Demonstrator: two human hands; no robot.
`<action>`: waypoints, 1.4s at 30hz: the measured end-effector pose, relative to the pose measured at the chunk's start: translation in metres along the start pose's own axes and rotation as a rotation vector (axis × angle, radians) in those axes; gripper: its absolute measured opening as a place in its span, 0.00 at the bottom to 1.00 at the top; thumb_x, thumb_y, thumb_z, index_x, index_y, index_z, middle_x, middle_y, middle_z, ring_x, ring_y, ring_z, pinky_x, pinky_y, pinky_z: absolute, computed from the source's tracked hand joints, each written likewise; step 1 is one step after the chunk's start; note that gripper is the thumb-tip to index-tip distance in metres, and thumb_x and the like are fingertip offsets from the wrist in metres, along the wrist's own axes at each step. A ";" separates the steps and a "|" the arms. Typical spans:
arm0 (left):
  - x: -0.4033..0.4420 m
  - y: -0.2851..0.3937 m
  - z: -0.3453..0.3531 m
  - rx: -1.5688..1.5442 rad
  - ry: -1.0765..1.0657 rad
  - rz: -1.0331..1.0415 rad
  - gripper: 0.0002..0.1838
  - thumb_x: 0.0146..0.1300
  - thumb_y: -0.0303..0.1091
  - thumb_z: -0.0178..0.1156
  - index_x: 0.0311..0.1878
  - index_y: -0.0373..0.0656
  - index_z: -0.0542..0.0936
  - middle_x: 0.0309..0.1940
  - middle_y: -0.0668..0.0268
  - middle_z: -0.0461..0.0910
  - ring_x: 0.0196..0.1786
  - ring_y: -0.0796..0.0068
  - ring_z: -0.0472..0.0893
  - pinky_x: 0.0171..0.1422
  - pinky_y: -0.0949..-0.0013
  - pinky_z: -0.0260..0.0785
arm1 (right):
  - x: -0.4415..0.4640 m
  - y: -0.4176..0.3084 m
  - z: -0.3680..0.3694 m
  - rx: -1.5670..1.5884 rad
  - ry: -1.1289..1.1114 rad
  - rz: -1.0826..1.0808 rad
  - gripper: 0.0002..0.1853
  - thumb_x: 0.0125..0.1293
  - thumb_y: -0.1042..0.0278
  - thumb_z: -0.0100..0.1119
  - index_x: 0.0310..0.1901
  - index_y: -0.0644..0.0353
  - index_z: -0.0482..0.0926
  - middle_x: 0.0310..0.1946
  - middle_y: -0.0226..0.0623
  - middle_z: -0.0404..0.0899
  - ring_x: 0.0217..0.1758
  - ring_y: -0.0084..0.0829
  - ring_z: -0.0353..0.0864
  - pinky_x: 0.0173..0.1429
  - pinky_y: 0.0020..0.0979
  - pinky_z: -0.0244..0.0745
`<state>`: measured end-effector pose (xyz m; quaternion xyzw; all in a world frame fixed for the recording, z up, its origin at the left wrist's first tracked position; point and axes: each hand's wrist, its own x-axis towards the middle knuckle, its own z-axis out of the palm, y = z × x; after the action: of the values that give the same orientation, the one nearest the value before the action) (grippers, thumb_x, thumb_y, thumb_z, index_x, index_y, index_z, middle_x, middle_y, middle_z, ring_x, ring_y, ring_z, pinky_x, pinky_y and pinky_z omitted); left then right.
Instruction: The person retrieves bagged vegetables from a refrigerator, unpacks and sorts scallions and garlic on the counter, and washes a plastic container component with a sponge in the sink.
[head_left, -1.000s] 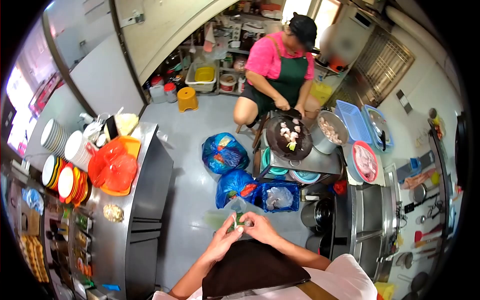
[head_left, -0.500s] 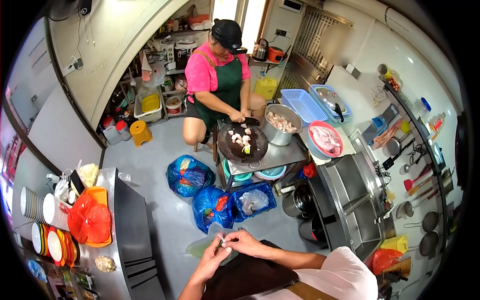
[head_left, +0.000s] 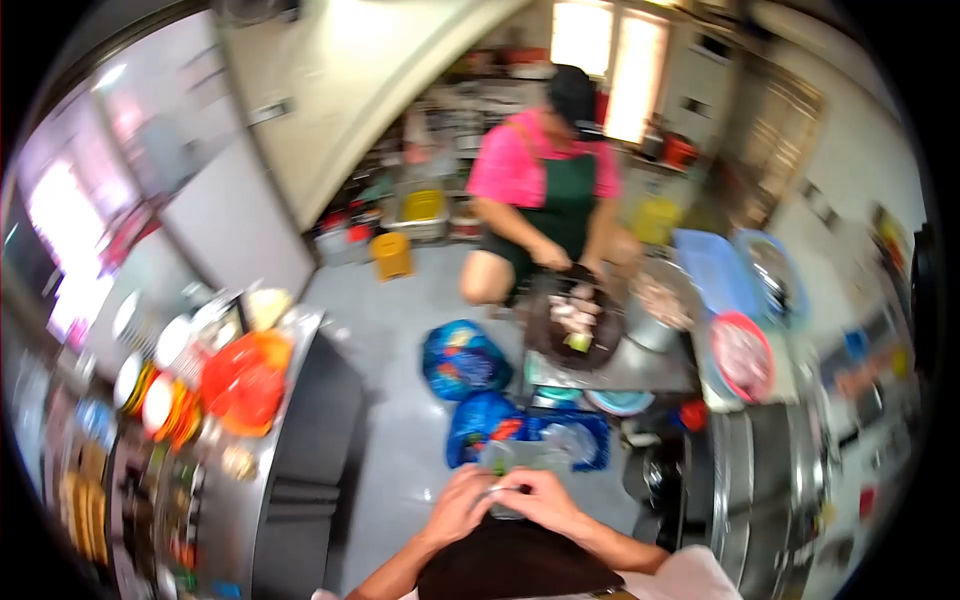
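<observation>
Both hands are close together in front of my dark apron [head_left: 500, 565]. My left hand [head_left: 462, 505] is closed, its fingers curled at the edge of a translucent plastic bag [head_left: 530, 456]. My right hand [head_left: 545, 498] pinches the same bag from the other side, its fingertips nearly meeting the left ones. Something green shows inside the bag, blurred by motion. Beyond my hands lie two blue garbage bags [head_left: 465, 360] on the floor and a blue-lined bin [head_left: 590, 435].
Across from me a person [head_left: 548, 175] cuts pieces of meat on a round chopping board [head_left: 545, 335]. A pot of meat [head_left: 655, 325] and a pink basin [head_left: 743, 360] stand beside it. Sinks [head_left: 755, 470] are on the right; a steel counter [head_left: 300, 390] with stacked plates is left.
My view has swung to the left, so the room sits further right. My hands have come apart slightly at the bag, and the right hand has turned more palm-down.
</observation>
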<state>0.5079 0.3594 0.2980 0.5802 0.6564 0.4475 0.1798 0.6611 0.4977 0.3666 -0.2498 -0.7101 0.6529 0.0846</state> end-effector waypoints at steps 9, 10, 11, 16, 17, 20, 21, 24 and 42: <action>-0.018 0.008 0.049 -0.658 0.425 -0.596 0.18 0.83 0.43 0.48 0.56 0.41 0.83 0.29 0.74 0.79 0.35 0.85 0.76 0.41 0.74 0.69 | 0.015 -0.040 -0.040 -0.547 -0.211 -0.370 0.09 0.60 0.71 0.68 0.43 0.56 0.84 0.34 0.41 0.84 0.38 0.45 0.83 0.44 0.41 0.79; -0.016 0.019 0.046 -0.643 0.434 -0.671 0.18 0.83 0.41 0.49 0.61 0.43 0.82 0.28 0.78 0.77 0.31 0.89 0.71 0.36 0.76 0.66 | 0.021 -0.050 -0.036 -0.634 -0.304 -0.524 0.08 0.60 0.72 0.66 0.42 0.54 0.83 0.36 0.40 0.85 0.43 0.47 0.83 0.49 0.46 0.78; -0.016 0.030 0.040 -0.391 0.383 -0.726 0.17 0.80 0.40 0.53 0.63 0.45 0.81 0.28 0.70 0.81 0.32 0.77 0.79 0.39 0.69 0.71 | 0.026 -0.054 -0.032 -0.736 -0.453 -0.562 0.09 0.62 0.69 0.67 0.44 0.54 0.84 0.37 0.41 0.85 0.45 0.48 0.83 0.50 0.44 0.78; -0.052 0.029 0.049 -0.133 0.193 -0.493 0.15 0.66 0.34 0.63 0.55 0.42 0.83 0.47 0.50 0.84 0.51 0.44 0.82 0.55 0.52 0.75 | 0.061 -0.042 0.010 -0.705 -0.827 -0.800 0.12 0.64 0.67 0.65 0.48 0.54 0.81 0.36 0.41 0.82 0.42 0.48 0.80 0.45 0.46 0.75; -0.056 0.037 0.039 -0.140 0.096 -0.535 0.14 0.66 0.34 0.62 0.53 0.41 0.84 0.48 0.50 0.83 0.52 0.45 0.82 0.56 0.52 0.74 | 0.065 -0.043 0.017 -0.728 -0.839 -0.789 0.12 0.64 0.66 0.65 0.48 0.55 0.81 0.35 0.41 0.82 0.42 0.48 0.80 0.45 0.46 0.74; -0.074 0.039 0.024 -0.185 0.212 -0.604 0.12 0.66 0.34 0.62 0.47 0.38 0.83 0.46 0.49 0.84 0.51 0.43 0.81 0.55 0.51 0.74 | 0.074 -0.049 0.042 -0.733 -0.825 -0.814 0.13 0.64 0.67 0.66 0.50 0.56 0.81 0.32 0.41 0.78 0.40 0.48 0.78 0.44 0.44 0.73; -0.082 0.031 0.022 -0.185 0.293 -0.583 0.12 0.66 0.34 0.62 0.47 0.37 0.83 0.45 0.48 0.84 0.50 0.42 0.81 0.54 0.51 0.74 | 0.074 -0.053 0.050 -0.674 -0.785 -0.823 0.14 0.63 0.68 0.66 0.51 0.56 0.80 0.34 0.40 0.79 0.41 0.48 0.78 0.46 0.44 0.74; -0.102 0.013 0.008 -0.289 0.537 -0.640 0.15 0.75 0.39 0.57 0.51 0.36 0.83 0.33 0.58 0.84 0.38 0.64 0.82 0.46 0.59 0.73 | 0.069 -0.071 0.079 -0.542 -0.658 -0.809 0.16 0.62 0.74 0.68 0.52 0.58 0.82 0.37 0.40 0.80 0.40 0.47 0.80 0.48 0.41 0.77; -0.220 0.010 -0.143 -0.042 0.688 -0.253 0.13 0.68 0.20 0.59 0.54 0.40 0.82 0.46 0.57 0.81 0.49 0.53 0.81 0.53 0.58 0.74 | 0.091 -0.036 0.265 -0.489 -0.899 -0.126 0.17 0.62 0.70 0.71 0.53 0.61 0.84 0.28 0.38 0.87 0.31 0.29 0.87 0.39 0.32 0.81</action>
<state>0.4637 0.1011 0.3203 0.3063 0.7356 0.6040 0.0142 0.4557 0.3050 0.3479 0.0864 -0.8219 0.5043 -0.2505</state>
